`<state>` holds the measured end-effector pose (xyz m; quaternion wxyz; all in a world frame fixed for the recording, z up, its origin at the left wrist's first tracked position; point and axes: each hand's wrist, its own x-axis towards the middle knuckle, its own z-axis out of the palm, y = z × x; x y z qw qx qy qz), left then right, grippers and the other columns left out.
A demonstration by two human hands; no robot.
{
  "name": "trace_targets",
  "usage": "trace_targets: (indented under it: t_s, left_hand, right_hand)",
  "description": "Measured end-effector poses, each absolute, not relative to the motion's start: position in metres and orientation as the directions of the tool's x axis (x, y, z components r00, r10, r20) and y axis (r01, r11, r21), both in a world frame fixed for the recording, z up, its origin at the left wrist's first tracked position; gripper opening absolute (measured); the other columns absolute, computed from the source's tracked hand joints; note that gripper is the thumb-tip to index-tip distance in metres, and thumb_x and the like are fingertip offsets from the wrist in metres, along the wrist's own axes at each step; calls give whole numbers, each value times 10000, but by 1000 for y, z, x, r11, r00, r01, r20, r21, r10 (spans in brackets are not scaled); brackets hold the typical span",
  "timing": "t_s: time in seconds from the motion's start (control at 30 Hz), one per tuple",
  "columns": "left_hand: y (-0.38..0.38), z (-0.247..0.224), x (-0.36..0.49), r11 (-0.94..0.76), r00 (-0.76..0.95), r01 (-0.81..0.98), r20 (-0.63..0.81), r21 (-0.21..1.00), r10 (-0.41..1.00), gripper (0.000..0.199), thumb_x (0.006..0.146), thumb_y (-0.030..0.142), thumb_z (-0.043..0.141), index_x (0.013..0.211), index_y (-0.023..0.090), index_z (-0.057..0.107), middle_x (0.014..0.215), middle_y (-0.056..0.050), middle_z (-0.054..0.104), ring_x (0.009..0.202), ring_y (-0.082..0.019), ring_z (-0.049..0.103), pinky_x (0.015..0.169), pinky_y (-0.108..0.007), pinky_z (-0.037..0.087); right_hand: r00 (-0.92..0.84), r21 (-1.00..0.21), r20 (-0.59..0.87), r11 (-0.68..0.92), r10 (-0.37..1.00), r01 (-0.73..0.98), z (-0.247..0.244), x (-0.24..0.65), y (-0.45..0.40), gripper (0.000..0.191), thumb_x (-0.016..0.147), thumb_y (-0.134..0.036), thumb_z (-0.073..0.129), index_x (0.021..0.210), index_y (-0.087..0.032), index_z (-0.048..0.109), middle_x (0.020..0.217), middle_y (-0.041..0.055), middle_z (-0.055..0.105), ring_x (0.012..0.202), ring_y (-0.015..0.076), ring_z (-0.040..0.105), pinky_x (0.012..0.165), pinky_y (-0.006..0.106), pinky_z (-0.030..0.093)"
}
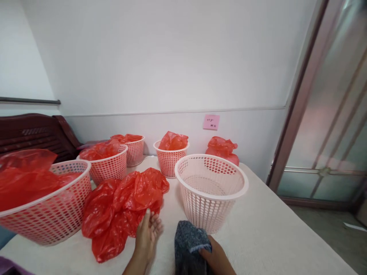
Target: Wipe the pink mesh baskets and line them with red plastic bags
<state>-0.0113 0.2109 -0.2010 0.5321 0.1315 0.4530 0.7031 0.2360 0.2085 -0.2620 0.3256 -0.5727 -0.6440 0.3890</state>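
Observation:
My right hand (213, 254) is closed on a dark grey, speckled cloth item (189, 244) at the bottom centre. Just behind the cloth stands a pale pink perforated basket (205, 206) with nothing visible in it. My left hand (148, 233) is raised to the left of the cloth, its fingers apart and slightly curled, with nothing in them. It is nearest to a crumpled heap of red plastic bags (126, 208) lying on the white-covered surface (266, 225).
Pink baskets with red bags stand at the left (51, 221), behind it (111, 168), further back (134, 152) and at centre back (170, 162). A red bag (222, 149) sits by the wall beneath a pink note (211, 122). A glazed door (323, 152) is at right.

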Motion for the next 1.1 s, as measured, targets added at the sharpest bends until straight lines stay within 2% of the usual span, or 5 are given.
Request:
trace_targets:
  t_s: [0.27, 0.5, 0.63, 0.8, 1.1]
  left_hand:
    - [254, -147, -27, -135, -488, -590, -219, 796, 845, 128, 882, 148, 502, 776, 156, 573, 688, -7, 635, 565, -90, 619, 549, -202, 513]
    - [200, -130, -15, -220, -506, -270, 56, 937, 860, 301, 656, 398, 792, 819, 159, 706, 777, -3, 723, 689, -142, 653, 671, -222, 525]
    - [160, -173, -5, -7, -441, -145, -58, 989, 896, 429, 539, 490, 829, 776, 142, 746, 733, -58, 751, 704, -216, 682, 680, -278, 539]
    - [149, -234, 2, 111, -400, -347, -254, 931, 881, 493, 464, 491, 841, 773, 137, 693, 722, -90, 749, 767, -277, 712, 607, -316, 553]
    - [177, -252, -2, 143, -432, -408, -329, 902, 839, 390, 511, 373, 781, 786, 126, 655, 685, -100, 737, 686, -240, 705, 569, -312, 546]
  right_hand:
    - [-161, -863, -43, 45, 986, 503, -250, 217, 210, 513, 685, -282, 516, 1172, -134, 581, 1174, 136, 674, 1093, 274, 616, 974, 382, 433]
    - [-85, -838, -68, -11, 994, 546, -233, 228, 210, 543, 739, -415, 565, 1176, -94, 560, 1140, 168, 663, 1072, 295, 611, 941, 390, 437]
    - [-154, -827, -49, 46, 987, 560, -230, 219, 199, 587, 662, -273, 628, 1227, -142, 537, 1155, 121, 672, 1064, 271, 618, 918, 359, 444]
    - [-178, -812, -16, 91, 984, 576, -224, 223, 192, 235, 701, -196, 530, 883, -197, 679, 947, 46, 741, 910, 213, 664, 796, 272, 466]
    - [466, -616, -149, -450, 872, 646, -215, 363, 170, 465, 805, -277, 399, 1178, -78, 594, 1097, 219, 657, 1031, 326, 631, 877, 413, 460]
